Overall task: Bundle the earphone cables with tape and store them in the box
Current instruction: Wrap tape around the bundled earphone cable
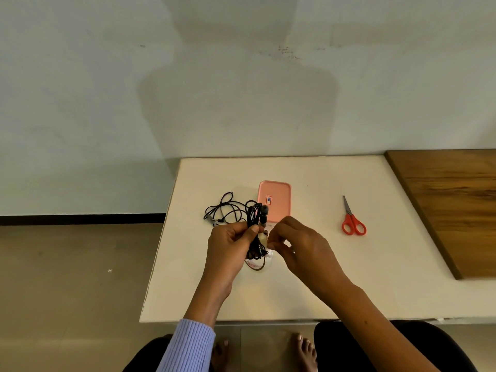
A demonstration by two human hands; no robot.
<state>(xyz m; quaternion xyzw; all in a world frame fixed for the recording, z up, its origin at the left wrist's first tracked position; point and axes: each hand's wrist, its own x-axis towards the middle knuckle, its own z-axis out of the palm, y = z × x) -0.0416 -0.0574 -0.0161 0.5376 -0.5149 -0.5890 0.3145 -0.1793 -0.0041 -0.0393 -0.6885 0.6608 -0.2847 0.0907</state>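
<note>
My left hand [230, 247] grips a coiled bundle of black earphone cable [256, 226], held upright above the white table. My right hand [298, 245] pinches a small piece of clear tape [264, 239] right beside the bundle. Under the hands, a roll of clear tape [259, 265] lies on the table, partly hidden. A second black earphone cable [225, 210] lies loose on the table to the left. The pink box [275, 201] sits behind the bundle with its lid on and a small label on top.
Red-handled scissors [353, 220] lie to the right on the white table [295, 291]. A brown wooden board [453, 208] lies along the table's right side. The table's left edge drops to a tiled floor; a wall stands behind.
</note>
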